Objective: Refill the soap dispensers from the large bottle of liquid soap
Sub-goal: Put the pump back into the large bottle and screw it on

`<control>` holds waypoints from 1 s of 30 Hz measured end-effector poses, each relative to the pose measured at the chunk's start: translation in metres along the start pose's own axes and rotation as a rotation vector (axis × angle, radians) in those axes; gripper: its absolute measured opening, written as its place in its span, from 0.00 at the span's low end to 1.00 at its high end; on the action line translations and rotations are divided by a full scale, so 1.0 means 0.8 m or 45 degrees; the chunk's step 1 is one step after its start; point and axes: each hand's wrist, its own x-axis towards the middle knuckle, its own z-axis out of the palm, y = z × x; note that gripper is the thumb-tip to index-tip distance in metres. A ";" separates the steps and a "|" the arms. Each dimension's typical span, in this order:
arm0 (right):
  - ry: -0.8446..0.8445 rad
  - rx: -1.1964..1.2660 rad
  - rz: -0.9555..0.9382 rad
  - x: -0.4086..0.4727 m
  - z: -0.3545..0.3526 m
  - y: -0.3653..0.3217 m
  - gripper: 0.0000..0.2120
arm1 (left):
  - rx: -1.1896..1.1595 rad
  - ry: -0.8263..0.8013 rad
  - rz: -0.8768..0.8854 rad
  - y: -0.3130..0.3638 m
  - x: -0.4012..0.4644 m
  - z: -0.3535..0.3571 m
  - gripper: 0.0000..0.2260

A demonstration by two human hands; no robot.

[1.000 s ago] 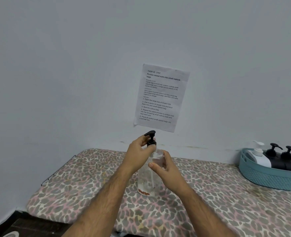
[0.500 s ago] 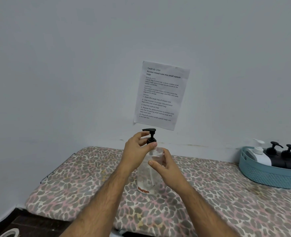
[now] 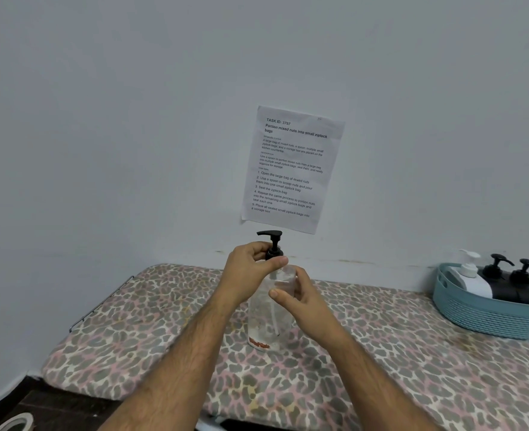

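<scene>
A clear plastic soap dispenser [image 3: 267, 325] with a black pump [image 3: 271, 241] stands upright on the leopard-print surface [image 3: 397, 353]. My left hand [image 3: 250, 272] grips the black collar at the pump's base. Lower down, my right hand [image 3: 300, 298] wraps the clear body from the right. The pump nozzle points left. At the far right a teal basket [image 3: 487, 315] holds a white dispenser [image 3: 471, 276] and two black ones [image 3: 505, 281], lying tilted.
A printed paper sheet [image 3: 291, 169] is taped to the grey wall just behind the dispenser. The padded surface's left end [image 3: 79, 346] has a metal frame edge, with dark floor and a tape roll [image 3: 17, 423] below it at the bottom left.
The pump head has turned from pointing toward me and right to pointing left, with my left fingers shifting on the collar. The view has risen slightly.
</scene>
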 end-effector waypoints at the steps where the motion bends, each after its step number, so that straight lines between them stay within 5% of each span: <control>1: 0.001 0.002 0.000 0.001 -0.001 -0.001 0.23 | -0.011 -0.014 -0.001 -0.001 0.001 -0.001 0.08; 22: -0.030 -0.001 -0.040 0.016 -0.012 0.010 0.19 | -0.110 -0.390 0.056 -0.017 0.035 -0.023 0.10; 30: -0.051 0.010 -0.018 0.008 -0.007 0.000 0.19 | -0.205 -0.205 0.048 -0.025 0.008 -0.014 0.12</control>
